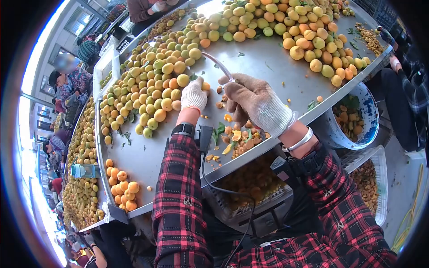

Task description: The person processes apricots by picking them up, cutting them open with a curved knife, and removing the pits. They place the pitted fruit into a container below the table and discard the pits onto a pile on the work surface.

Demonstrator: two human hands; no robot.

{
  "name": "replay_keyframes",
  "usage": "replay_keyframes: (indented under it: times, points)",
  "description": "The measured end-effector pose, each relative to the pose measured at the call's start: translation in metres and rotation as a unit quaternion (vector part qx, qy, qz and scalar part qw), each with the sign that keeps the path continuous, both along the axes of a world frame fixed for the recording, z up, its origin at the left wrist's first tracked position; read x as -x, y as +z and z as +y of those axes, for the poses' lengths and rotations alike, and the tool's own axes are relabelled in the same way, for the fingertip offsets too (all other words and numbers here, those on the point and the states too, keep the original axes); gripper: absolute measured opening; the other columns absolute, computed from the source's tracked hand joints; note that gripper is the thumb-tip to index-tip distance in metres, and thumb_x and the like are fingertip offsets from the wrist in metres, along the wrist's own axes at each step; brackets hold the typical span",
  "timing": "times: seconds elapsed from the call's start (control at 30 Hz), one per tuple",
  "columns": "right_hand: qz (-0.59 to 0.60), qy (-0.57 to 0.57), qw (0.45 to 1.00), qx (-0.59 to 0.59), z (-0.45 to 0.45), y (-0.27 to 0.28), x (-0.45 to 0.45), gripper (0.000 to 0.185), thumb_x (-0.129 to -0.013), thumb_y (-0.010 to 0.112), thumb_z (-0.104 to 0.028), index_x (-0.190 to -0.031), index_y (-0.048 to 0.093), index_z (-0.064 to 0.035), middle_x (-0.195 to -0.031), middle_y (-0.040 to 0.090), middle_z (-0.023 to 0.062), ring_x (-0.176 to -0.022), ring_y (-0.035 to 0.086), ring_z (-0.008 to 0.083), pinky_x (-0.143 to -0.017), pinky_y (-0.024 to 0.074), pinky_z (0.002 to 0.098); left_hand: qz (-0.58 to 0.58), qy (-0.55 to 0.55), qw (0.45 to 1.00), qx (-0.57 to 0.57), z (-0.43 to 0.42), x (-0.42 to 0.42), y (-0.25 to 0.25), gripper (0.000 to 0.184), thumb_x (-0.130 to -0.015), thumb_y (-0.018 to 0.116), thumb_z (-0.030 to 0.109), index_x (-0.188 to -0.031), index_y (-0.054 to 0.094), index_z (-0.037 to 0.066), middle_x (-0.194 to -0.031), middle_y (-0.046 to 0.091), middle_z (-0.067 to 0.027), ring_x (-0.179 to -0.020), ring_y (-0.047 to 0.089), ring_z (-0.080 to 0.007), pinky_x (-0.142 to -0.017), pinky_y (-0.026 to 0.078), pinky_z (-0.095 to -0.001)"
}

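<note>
A white knitted glove covers my left hand (194, 96), which reaches to the edge of the big apricot pile (156, 85). Its fingers are closed around an orange apricot (205, 86), partly hidden by the glove. My right hand (254, 100), in a brown-stained glove, grips the handle of a thin curved knife (217, 64), its blade pointing up and left. Under my hands on the metal table (263, 73) lie pits, cut pieces and green leaves (217, 134). A small group of orange apricots (121, 184) sits at the table's lower left.
A blue-and-white bucket (368, 118) with scraps stands at the table's right edge, above a white crate (380, 183). Another crate (268, 201) of fruit is beneath the table. A cable hangs between my arms. Co-workers are at the left, top and right.
</note>
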State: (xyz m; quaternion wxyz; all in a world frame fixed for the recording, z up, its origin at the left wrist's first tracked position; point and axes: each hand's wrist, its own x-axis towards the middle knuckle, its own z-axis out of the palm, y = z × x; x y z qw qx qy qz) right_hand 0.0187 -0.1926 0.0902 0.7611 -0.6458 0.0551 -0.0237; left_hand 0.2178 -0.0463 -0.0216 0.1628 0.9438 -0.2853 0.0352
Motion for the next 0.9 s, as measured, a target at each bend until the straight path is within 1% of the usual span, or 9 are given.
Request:
replay_keyframes:
  times: [0.03,0.1,0.17,0.3,0.37,0.43,0.63,0.7,0.9]
  points:
    - [0.000,-0.003,1.000,0.007,0.000,0.001,0.000,0.036,-0.104,0.046,-0.029,-0.125,0.054,-0.0007,-0.074,0.057,0.0024,-0.051,0.054,0.0055,-0.045,0.0480,0.0199,-0.002,0.001,1.000,-0.002,0.003,0.006,0.004,0.040,-0.080,0.067,0.018,-0.118,0.062,0.004,-0.110,0.066,-0.0199,-0.104,0.063,-0.0361,-0.091,0.050,-0.0411]
    - [0.006,0.002,1.000,0.023,-0.001,0.003,0.002,0.036,-0.104,0.046,-0.030,-0.121,0.056,-0.0001,-0.073,0.056,0.0017,-0.050,0.052,0.0050,-0.044,0.0460,0.0199,0.164,-0.035,0.969,0.181,0.011,0.022,0.017,0.041,-0.079,0.066,0.015,-0.118,0.063,0.003,-0.100,0.067,-0.0180,-0.094,0.067,-0.0297,-0.084,0.052,-0.0369]
    - [0.011,0.011,0.999,0.038,-0.003,0.004,0.004,0.036,-0.104,0.046,-0.031,-0.117,0.057,0.0006,-0.071,0.054,0.0010,-0.049,0.050,0.0046,-0.043,0.0439,0.0199,0.279,-0.029,0.912,0.298,0.021,0.056,0.048,0.042,-0.079,0.063,0.005,-0.121,0.061,0.000,-0.099,0.066,-0.0107,-0.090,0.064,-0.0134,-0.076,0.054,-0.0280]
    - [-0.032,0.047,0.991,0.119,0.011,-0.002,0.009,0.033,-0.103,0.048,-0.032,-0.102,0.059,-0.0019,-0.066,0.051,-0.0015,-0.048,0.049,0.0046,-0.042,0.0403,0.0208,0.399,-0.007,0.750,0.527,0.049,0.127,0.080,0.045,-0.084,0.058,-0.004,-0.129,0.055,-0.005,-0.117,0.060,-0.0111,-0.099,0.064,-0.0201,-0.081,0.058,-0.0296]
    - [-0.046,0.087,0.973,0.207,0.020,-0.003,0.013,0.037,-0.100,0.053,-0.033,-0.091,0.060,0.0018,-0.061,0.054,0.0091,-0.059,0.057,0.0189,-0.058,0.0464,0.0345,0.437,-0.005,0.659,0.613,0.067,0.155,0.087,0.050,-0.088,0.059,-0.002,-0.137,0.046,-0.007,-0.120,0.058,-0.0123,-0.101,0.063,-0.0201,-0.085,0.055,-0.0298]
    - [-0.051,0.119,0.971,0.202,0.033,-0.010,0.017,0.035,-0.100,0.053,-0.033,-0.093,0.061,0.0006,-0.065,0.057,0.0135,-0.064,0.060,0.0228,-0.060,0.0472,0.0369,0.433,-0.031,0.614,0.660,0.083,0.171,0.084,0.051,-0.089,0.060,0.003,-0.138,0.045,-0.006,-0.118,0.058,-0.0107,-0.096,0.062,-0.0173,-0.083,0.054,-0.0271]
    - [-0.086,0.186,0.952,0.229,0.056,-0.012,0.025,0.032,-0.100,0.054,-0.033,-0.098,0.063,-0.0017,-0.080,0.064,0.0183,-0.076,0.063,0.0289,-0.069,0.0491,0.0379,0.394,-0.046,0.617,0.680,0.100,0.185,0.079,0.062,-0.087,0.067,0.017,-0.139,0.043,-0.008,-0.123,0.058,-0.0127,-0.097,0.060,-0.0162,-0.082,0.051,-0.0287]
    - [-0.090,0.188,0.950,0.232,0.061,-0.015,0.023,0.032,-0.100,0.054,-0.033,-0.099,0.063,-0.0021,-0.081,0.064,0.0176,-0.077,0.063,0.0282,-0.070,0.0491,0.0377,0.390,-0.070,0.643,0.656,0.104,0.183,0.075,0.074,-0.087,0.073,0.031,-0.142,0.039,-0.008,-0.132,0.055,-0.0175,-0.104,0.062,-0.0198,-0.088,0.052,-0.0302]
    - [-0.045,0.221,0.954,0.197,0.071,-0.021,0.021,0.029,-0.099,0.057,-0.030,-0.100,0.062,-0.0013,-0.079,0.063,0.0140,-0.077,0.061,0.0226,-0.070,0.0491,0.0361,0.395,-0.056,0.641,0.656,0.110,0.185,0.075,0.074,-0.086,0.074,0.032,-0.139,0.042,-0.009,-0.130,0.056,-0.0227,-0.118,0.058,-0.0297,-0.098,0.050,-0.0374]
